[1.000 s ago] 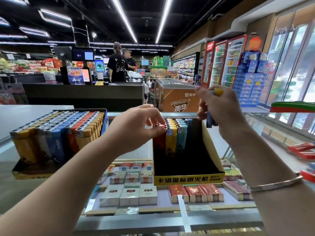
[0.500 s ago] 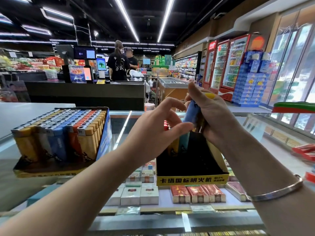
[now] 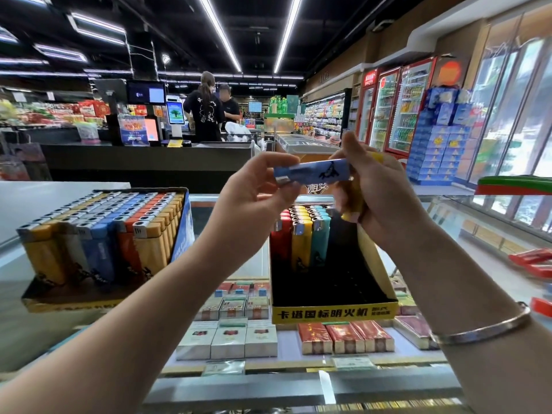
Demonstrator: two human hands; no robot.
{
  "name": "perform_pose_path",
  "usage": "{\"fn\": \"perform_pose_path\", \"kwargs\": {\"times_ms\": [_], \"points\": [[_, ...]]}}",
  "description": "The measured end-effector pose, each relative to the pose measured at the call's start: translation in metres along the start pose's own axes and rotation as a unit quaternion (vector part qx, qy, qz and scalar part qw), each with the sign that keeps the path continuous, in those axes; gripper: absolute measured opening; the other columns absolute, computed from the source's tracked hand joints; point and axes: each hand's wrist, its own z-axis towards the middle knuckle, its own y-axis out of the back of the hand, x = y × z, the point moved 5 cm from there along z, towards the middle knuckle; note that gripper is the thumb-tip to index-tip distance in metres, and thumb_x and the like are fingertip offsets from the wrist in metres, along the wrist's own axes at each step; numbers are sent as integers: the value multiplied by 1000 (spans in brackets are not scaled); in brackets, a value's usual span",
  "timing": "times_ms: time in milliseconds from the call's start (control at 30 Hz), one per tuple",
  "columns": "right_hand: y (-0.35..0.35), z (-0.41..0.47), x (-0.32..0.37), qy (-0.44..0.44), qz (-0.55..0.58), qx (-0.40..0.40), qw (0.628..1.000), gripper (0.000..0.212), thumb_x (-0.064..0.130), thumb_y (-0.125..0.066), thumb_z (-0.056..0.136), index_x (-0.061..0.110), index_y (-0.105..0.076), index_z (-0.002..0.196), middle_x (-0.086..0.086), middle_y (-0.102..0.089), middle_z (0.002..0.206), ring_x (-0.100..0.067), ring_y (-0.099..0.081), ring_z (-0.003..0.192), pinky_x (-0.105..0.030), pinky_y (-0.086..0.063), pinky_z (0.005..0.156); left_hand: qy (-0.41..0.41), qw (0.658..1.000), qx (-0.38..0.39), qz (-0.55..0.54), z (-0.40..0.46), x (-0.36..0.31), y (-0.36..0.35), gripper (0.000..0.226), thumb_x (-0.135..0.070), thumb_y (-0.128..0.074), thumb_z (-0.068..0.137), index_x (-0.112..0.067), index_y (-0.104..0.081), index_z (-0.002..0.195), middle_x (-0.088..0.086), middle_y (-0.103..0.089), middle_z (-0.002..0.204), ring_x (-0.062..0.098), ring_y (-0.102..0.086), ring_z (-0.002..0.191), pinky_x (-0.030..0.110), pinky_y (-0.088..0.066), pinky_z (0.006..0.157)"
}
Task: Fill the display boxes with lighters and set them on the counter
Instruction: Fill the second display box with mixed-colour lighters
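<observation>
Both hands are raised above the glass desk (image 3: 227, 210), meeting over the back of the partly filled display box (image 3: 334, 297). The left hand (image 3: 257, 189) pinches one end of a blue lighter (image 3: 312, 172) between thumb and curled fingers (image 3: 280, 161); the lighter lies roughly level, its other end against the right hand (image 3: 379, 192). The right hand's fingers are curled round a bundle of yellow lighters (image 3: 354, 204), whose ends show above and below the fist. A silver bangle (image 3: 478, 328) circles the right wrist.

The partly filled display box sits on the desk directly below the hands, its yellow front edge with black lettering facing the camera. Red, yellow and teal lighters (image 3: 301, 234) stand upright in rows at its back left; the front part of the black tray and the right-hand back column are open. Its right wall leans outward.

Well apart to the left stands a full display box (image 3: 104, 243), packed with upright yellow, grey, blue and orange lighters, its blue end flap facing the bare glass strip between the two boxes. Cigarette packs (image 3: 230, 339) lie beneath the glass, under and in front of both boxes. The desk's metal front edge (image 3: 298, 389) runs across the bottom, nearer the camera than either box.
</observation>
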Motion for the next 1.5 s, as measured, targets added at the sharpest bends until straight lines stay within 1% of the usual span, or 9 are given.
{"fn": "perform_pose_path", "kwargs": {"times_ms": [100,233,367,500,767,867,1033,1233,1500], "points": [[24,6,5,30,-232,-109,966,30,30,-47,97,13,-58,74,-8,-58,69,-4,-43,36,-14,-31,32,-18,1000,-15,12,-1,-3,4,30,-2,-54,88,-31,-60,94,-6,-63,85,13,-57,79,27,-52,77],[32,10,-19,-117,-363,-45,923,31,24,-52,95,-5,-62,89,-6,-46,59,-10,-39,40,-14,-28,31,-43,996,-15,75,-3,-4,-1,34,-4,-53,91,-36,-58,100,2,-63,92,22,-59,81,35,-52,73],[33,8,-21,-161,-347,-3,924,17,15,-60,89,3,-62,77,0,-41,42,-10,-37,35,-15,-31,33,-42,994,-28,96,-3,-2,0,32,-9,-58,89,-39,-50,100,-11,-62,88,1,-61,81,17,-51,70],[28,6,-21,-167,-335,41,927,9,2,-61,85,6,-65,78,6,-47,36,-10,-39,35,-20,-34,35,-48,994,-55,76,-2,-3,4,23,-11,-64,85,-31,-55,94,-9,-66,82,6,-64,79,21,-53,71],[6,3,-28,-156,-279,92,943,13,2,-60,87,6,-66,76,4,-46,36,-8,-38,32,-16,-32,33,-83,991,-7,101,-3,-7,-6,35,-2,-66,81,-30,-66,101,-15,-64,91,2,-62,79,12,-48,68],[2,2,-28,-154,-264,108,946,17,-1,-58,85,7,-64,72,6,-46,36,-5,-38,32,-16,-33,32,-91,985,4,147,-3,-5,-10,30,-3,-68,80,-25,-70,101,-15,-63,93,4,-63,78,16,-51,71],[3,1,-28,-149,-261,104,948,16,-1,-58,85,8,-64,73,6,-44,36,-7,-38,32,-17,-34,33,-92,962,35,255,-4,0,-15,27,-10,-70,79,-23,-71,102,-11,-64,95,8,-63,82,34,-55,73],[2,2,-29,-150,-281,102,942,15,4,-57,88,9,-67,77,8,-46,36,-6,-40,35,-17,-35,35,-131,893,35,428,-7,0,-24,27,-23,-72,78,-32,-67,103,-12,-67,98,12,-56,93,26,-43,67],[5,3,-31,-152,-277,91,944,18,6,-57,90,11,-69,77,4,-48,38,-9,-40,37,-18,-35,35,-126,867,8,482,-8,3,-23,13,-28,-71,78,-29,-71,91,-10,-65,98,16,-53,95,26,-34,67]]}}
